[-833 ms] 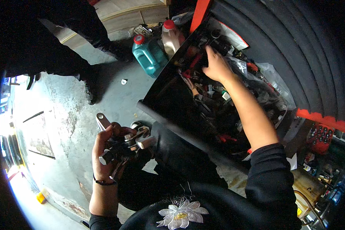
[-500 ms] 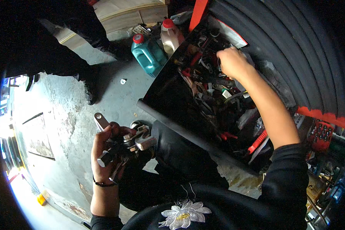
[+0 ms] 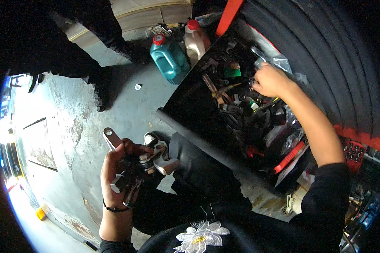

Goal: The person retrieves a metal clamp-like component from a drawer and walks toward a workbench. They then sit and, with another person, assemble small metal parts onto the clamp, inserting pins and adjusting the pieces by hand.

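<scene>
My left hand (image 3: 114, 168) is closed round a bundle of metal wrenches (image 3: 166, 163), held over my knee. A flat handle with a hole (image 3: 109, 134) sticks up past the thumb, and an open jaw points right. Over at the right, my right hand (image 3: 272, 80) reaches into a black tool drawer (image 3: 190, 135) full of jumbled hand tools. Its fingers are curled at the drawer's far right side; whatever they grip is hidden. Beside that hand lie clear plastic bags (image 3: 280, 63). A green piece (image 3: 232, 71) and a red-handled tool (image 3: 289, 158) lie in the drawer.
Beyond the drawer's left side stand a teal jug (image 3: 169, 59) and a pale jug (image 3: 196, 42), both red-capped. Another person's dark-clothed legs (image 3: 76, 59) are at the upper left. A small white cap (image 3: 138, 87) lies on the concrete floor. A red socket tray (image 3: 354, 156) sits far right.
My right hand has moved slightly right and nearer within the drawer. The tools at the drawer's far end lie differently, with the green piece now showing. The left hand keeps its wrenches.
</scene>
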A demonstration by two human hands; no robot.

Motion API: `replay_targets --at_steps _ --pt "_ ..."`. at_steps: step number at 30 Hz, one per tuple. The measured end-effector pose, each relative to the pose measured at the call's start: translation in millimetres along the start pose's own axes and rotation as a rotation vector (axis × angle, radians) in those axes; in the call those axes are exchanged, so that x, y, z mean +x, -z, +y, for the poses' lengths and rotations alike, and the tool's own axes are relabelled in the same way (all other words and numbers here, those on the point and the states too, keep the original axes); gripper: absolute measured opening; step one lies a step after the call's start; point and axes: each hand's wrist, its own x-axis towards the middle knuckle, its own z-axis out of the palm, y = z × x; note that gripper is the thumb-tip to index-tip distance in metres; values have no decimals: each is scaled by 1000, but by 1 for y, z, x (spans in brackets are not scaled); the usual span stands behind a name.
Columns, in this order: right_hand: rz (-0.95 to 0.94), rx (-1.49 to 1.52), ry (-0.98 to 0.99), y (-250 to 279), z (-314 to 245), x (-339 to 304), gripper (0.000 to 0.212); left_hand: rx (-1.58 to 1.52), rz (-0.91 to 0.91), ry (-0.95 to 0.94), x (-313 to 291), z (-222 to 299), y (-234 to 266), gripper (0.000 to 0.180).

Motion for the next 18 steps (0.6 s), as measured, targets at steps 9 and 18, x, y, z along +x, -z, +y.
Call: replay_targets --at_steps 9,18 --pt "156 258 -182 -14 -27 92 22 -44 -13 20 -3 0 4 28" --pt "16 582 -270 -23 -21 93 57 15 -25 -4 -7 0 4 27"
